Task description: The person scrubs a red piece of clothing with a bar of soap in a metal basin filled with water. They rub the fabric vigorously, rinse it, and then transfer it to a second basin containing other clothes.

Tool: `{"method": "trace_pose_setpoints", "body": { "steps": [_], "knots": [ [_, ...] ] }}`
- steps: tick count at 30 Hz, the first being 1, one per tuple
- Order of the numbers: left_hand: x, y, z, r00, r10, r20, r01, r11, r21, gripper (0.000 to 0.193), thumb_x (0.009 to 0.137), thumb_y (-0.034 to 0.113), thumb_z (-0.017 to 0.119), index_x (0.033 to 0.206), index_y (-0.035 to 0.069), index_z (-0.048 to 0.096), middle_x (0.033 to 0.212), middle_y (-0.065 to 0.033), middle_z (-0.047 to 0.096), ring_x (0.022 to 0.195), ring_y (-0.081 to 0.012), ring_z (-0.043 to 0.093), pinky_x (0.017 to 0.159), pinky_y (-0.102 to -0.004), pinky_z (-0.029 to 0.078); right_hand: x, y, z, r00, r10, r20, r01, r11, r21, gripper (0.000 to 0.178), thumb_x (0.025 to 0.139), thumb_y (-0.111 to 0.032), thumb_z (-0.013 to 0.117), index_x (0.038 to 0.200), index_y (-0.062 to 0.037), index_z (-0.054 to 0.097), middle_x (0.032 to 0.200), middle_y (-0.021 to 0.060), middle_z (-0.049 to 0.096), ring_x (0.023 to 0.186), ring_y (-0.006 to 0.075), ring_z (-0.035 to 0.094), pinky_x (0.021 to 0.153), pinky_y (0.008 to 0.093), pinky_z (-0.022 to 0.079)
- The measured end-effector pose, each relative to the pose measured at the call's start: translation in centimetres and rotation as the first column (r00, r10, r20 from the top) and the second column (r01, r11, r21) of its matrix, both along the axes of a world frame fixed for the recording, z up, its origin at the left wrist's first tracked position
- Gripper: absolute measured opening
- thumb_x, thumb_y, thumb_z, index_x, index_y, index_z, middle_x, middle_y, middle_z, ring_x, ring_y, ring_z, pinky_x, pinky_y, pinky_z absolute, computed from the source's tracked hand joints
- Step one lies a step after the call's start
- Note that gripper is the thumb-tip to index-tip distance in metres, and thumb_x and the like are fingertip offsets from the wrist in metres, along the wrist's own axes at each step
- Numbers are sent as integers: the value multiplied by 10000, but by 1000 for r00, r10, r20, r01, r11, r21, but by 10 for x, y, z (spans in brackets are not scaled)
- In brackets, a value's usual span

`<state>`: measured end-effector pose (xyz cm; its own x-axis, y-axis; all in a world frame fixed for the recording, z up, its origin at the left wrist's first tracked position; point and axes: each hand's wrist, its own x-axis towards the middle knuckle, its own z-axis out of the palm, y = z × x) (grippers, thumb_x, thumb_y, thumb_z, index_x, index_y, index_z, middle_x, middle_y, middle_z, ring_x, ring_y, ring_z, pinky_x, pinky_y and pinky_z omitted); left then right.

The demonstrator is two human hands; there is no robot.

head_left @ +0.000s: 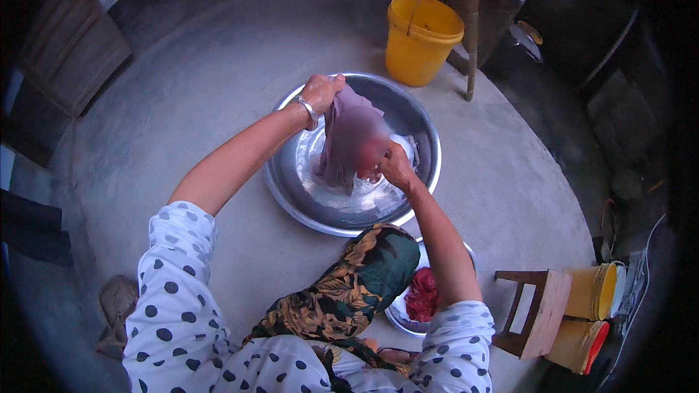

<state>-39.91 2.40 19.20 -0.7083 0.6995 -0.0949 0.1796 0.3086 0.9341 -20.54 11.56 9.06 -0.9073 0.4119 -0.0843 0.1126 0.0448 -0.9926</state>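
A mauve garment hangs over a wide metal basin. My left hand is closed on its upper edge, above the basin's far left rim. A silvery bracelet circles that wrist. On the right, my right hand is closed at the garment's lower right side, over the inside of the basin. The middle of the cloth is blurred, with a reddish patch beside my right fingers. Something whitish lies in the basin behind that hand.
A yellow bucket stands beyond the basin, beside an upright pole. Near my right forearm, a smaller basin holds red cloth. Farther right are a wooden stool and tipped yellow buckets. My patterned trouser leg borders the large basin.
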Motion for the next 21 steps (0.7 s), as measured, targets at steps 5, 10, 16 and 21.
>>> {"method": "trace_pose_setpoints", "body": {
  "steps": [5, 10, 16, 21],
  "knots": [
    [-7, -18, -14, 997, -13, 81, 33, 968, -249, 288, 820, 304, 502, 721, 35, 534, 702, -40, 529, 653, -145, 522, 579, -290, 434, 14, 13, -33, 982, -150, 113, 72, 858, 509, 216, 703, -205, 581, 762, -3, 531, 719, 200, 565, 659, 329, 551, 597, 367, 437],
    [-57, -63, -62, 847, 316, 428, -320, 945, -64, 269, 839, 257, 465, 867, -1, 535, 855, -98, 565, 756, -198, 562, 650, -355, 478, 61, 23, -105, 864, -366, 345, 68, 764, 642, 285, 671, -271, 616, 728, 1, 553, 722, 223, 567, 747, 370, 559, 658, 415, 441],
    [-52, -73, -59, 770, 248, 588, -335, 941, 42, 250, 844, 208, 472, 920, -25, 518, 897, -112, 563, 779, -193, 567, 687, -338, 485, 58, 19, -111, 884, -296, 361, 60, 839, 541, 489, 650, -304, 668, 977, 31, 527, 936, 249, 560, 861, 350, 562, 726, 382, 444],
    [-14, -67, -27, 849, 11, 528, -117, 979, 168, 304, 861, 193, 446, 988, -80, 488, 982, -166, 540, 913, -248, 544, 802, -395, 448, -35, -24, 10, 997, 44, -67, -7, 882, 471, 862, 589, -269, 743, 1263, -3, 275, 1230, 226, 373, 1143, 318, 373, 972, 343, 278]
  ]
}}
